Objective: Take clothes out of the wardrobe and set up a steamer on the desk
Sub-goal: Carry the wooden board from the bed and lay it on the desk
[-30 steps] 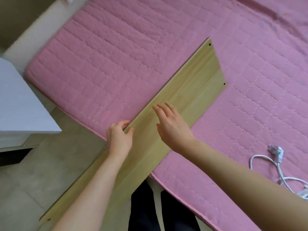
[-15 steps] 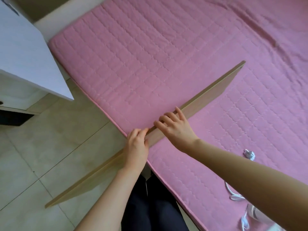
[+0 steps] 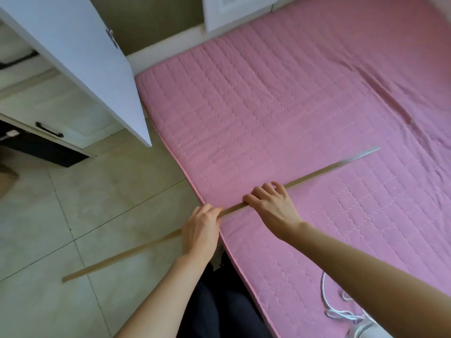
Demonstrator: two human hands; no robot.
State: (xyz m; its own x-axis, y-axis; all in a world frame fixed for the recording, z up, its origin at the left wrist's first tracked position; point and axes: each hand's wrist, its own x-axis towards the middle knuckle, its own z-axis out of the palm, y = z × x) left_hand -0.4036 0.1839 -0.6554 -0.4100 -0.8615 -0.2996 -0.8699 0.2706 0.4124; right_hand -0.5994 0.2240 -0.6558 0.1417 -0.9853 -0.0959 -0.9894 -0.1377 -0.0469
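A long pale wooden board point(image 3: 324, 171) stands on edge, so only its thin upper edge shows. It runs from above the tiled floor at lower left across the corner of the pink quilted mattress point(image 3: 280, 98). My left hand point(image 3: 201, 231) grips the board's upper edge near the mattress corner. My right hand point(image 3: 271, 207) grips the same edge a little further along, fingers curled over it. A white power cord point(image 3: 334, 311) lies coiled on the mattress at lower right, partly hidden by my right forearm.
An open white wardrobe door point(image 3: 80, 57) juts out at upper left, close to the mattress edge. Below it is a white drawer with a black handle point(image 3: 48, 130). A brown cardboard box point(image 3: 6, 179) sits at the left edge on the beige tiles.
The board has turned from lying flat on the mattress to standing on its edge. Both hands shifted from its flat face to gripping its upper edge. The view has pulled back.
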